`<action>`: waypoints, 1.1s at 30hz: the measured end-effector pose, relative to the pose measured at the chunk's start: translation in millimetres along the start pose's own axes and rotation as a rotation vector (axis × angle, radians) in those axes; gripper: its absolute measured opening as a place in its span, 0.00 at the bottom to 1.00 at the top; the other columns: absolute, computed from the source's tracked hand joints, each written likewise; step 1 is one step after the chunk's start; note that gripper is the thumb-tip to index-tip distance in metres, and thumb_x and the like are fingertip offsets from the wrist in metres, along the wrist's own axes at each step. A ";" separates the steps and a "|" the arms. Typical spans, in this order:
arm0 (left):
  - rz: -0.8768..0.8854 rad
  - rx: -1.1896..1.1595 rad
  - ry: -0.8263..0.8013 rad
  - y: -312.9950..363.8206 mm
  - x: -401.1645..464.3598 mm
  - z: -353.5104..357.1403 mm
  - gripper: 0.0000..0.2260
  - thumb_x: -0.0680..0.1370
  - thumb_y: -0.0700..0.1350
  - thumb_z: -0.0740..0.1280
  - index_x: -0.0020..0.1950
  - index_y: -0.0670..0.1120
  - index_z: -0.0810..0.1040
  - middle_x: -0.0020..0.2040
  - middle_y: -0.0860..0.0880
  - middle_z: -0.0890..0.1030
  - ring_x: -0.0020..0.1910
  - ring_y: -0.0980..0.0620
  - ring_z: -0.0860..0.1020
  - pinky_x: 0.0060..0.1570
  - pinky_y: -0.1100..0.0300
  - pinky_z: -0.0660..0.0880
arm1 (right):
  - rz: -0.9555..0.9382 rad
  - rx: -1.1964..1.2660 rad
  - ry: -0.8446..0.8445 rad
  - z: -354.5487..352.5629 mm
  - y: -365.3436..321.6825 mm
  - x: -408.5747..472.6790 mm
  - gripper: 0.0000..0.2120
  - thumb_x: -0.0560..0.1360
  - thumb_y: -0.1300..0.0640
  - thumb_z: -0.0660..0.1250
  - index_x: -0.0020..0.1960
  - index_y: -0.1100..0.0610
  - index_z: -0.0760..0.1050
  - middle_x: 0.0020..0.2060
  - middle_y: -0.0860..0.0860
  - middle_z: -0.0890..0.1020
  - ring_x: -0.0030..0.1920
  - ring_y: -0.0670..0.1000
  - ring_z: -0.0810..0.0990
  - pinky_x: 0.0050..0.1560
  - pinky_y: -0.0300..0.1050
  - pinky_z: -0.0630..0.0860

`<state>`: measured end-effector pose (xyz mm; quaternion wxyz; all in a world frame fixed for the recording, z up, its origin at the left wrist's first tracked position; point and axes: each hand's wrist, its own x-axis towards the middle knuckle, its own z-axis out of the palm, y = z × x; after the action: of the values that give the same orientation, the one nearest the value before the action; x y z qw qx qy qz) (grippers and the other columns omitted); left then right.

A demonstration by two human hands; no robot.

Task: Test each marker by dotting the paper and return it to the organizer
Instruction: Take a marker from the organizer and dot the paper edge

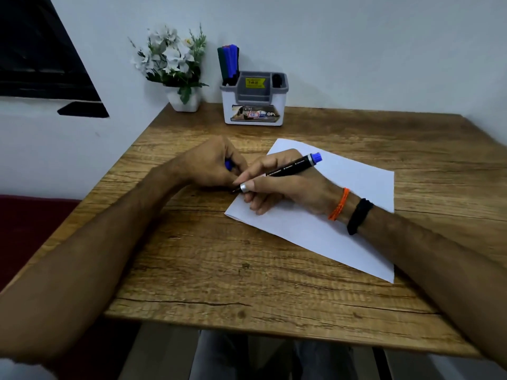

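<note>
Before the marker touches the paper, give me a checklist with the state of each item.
1. Marker gripped by right hand: ok.
2. Cap off, held in left hand: ok; blue cap shows in the fist.
3. Tip over the paper: not ok, it sits just off the left edge.
4. Paper flat on table: ok.
5. Organizer upright: ok.
6. Ink flows: cannot tell.

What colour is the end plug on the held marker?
Blue, on the marker in the right hand; head view.

A wooden desk is observed. A white paper lies on it; an organizer and flower pot stand at the rear.
</note>
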<state>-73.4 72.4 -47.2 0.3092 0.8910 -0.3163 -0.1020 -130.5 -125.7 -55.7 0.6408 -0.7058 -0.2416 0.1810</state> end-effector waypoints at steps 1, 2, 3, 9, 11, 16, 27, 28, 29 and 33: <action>0.006 0.005 0.004 -0.5 0.5 0.1 0.08 0.70 0.33 0.74 0.45 0.44 0.87 0.38 0.50 0.86 0.34 0.55 0.80 0.35 0.66 0.74 | 0.011 -0.024 0.007 2.1 -0.1 0.6 0.05 0.75 0.66 0.70 0.50 0.64 0.81 0.38 0.60 0.85 0.34 0.52 0.84 0.37 0.43 0.82; 0.007 -0.004 0.003 -1.0 0.7 0.1 0.08 0.70 0.34 0.74 0.46 0.44 0.87 0.39 0.49 0.86 0.35 0.53 0.81 0.36 0.65 0.75 | 0.013 -0.048 0.013 4.2 -0.4 1.0 0.04 0.75 0.66 0.70 0.50 0.64 0.81 0.38 0.60 0.85 0.34 0.51 0.84 0.37 0.43 0.82; 0.005 -0.018 -0.003 -1.8 0.5 0.0 0.07 0.70 0.35 0.75 0.45 0.45 0.86 0.40 0.49 0.86 0.36 0.51 0.81 0.37 0.64 0.76 | 0.008 -0.073 0.024 5.9 -0.4 1.0 0.03 0.75 0.67 0.70 0.49 0.64 0.81 0.37 0.59 0.85 0.33 0.51 0.84 0.36 0.42 0.82; 0.011 -0.053 -0.049 -1.7 -0.5 -2.5 0.08 0.71 0.40 0.76 0.49 0.46 0.86 0.40 0.52 0.86 0.36 0.51 0.81 0.39 0.62 0.76 | -0.025 -0.170 0.107 9.8 -0.3 -1.2 0.04 0.74 0.70 0.68 0.46 0.70 0.81 0.32 0.58 0.83 0.27 0.47 0.81 0.28 0.38 0.78; 0.014 -0.043 -0.062 -1.7 -1.3 -3.9 0.09 0.70 0.41 0.76 0.50 0.48 0.86 0.43 0.53 0.86 0.40 0.47 0.82 0.43 0.57 0.77 | -0.035 -0.179 0.106 10.7 0.1 -1.2 0.04 0.74 0.71 0.68 0.46 0.71 0.81 0.32 0.59 0.83 0.27 0.47 0.81 0.28 0.38 0.78; 0.038 -0.061 -0.096 -1.5 -2.4 -5.6 0.11 0.70 0.45 0.76 0.49 0.58 0.84 0.44 0.44 0.86 0.43 0.41 0.82 0.47 0.48 0.78 | -0.047 -0.206 0.094 11.1 1.3 -1.1 0.04 0.74 0.70 0.69 0.46 0.68 0.82 0.32 0.58 0.83 0.26 0.47 0.80 0.28 0.38 0.78; 0.047 -0.070 -0.092 -3.9 -1.7 -5.3 0.11 0.68 0.51 0.75 0.49 0.58 0.84 0.45 0.38 0.85 0.44 0.36 0.81 0.50 0.43 0.78 | -0.056 -0.260 0.060 12.2 1.7 -1.5 0.04 0.74 0.69 0.71 0.46 0.69 0.82 0.32 0.59 0.83 0.27 0.47 0.80 0.29 0.38 0.78; 0.044 -0.064 -0.093 -3.1 -1.7 -5.0 0.11 0.69 0.48 0.76 0.50 0.58 0.84 0.45 0.39 0.85 0.44 0.37 0.81 0.51 0.43 0.79 | -0.056 -0.261 0.067 12.0 1.9 -1.2 0.04 0.74 0.68 0.71 0.46 0.69 0.82 0.31 0.58 0.83 0.27 0.47 0.80 0.29 0.38 0.78; 0.029 -0.056 -0.086 -2.9 -1.7 -4.7 0.11 0.70 0.45 0.76 0.51 0.56 0.85 0.46 0.42 0.86 0.44 0.40 0.82 0.51 0.45 0.79 | -0.059 -0.261 0.077 11.8 2.0 -0.5 0.03 0.74 0.68 0.71 0.46 0.68 0.83 0.31 0.58 0.83 0.27 0.47 0.81 0.29 0.38 0.78; 0.006 -0.051 -0.076 -1.5 -1.9 -4.6 0.12 0.71 0.41 0.76 0.52 0.53 0.84 0.43 0.50 0.86 0.40 0.50 0.82 0.44 0.60 0.78 | -0.068 -0.257 0.066 11.3 2.5 -1.8 0.03 0.74 0.68 0.71 0.46 0.67 0.83 0.32 0.58 0.84 0.28 0.47 0.81 0.29 0.38 0.78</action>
<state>-72.4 76.8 -44.6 0.3199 0.8774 -0.3277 -0.1428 -138.0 -117.6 -59.6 0.5587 -0.7790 -0.2654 0.1034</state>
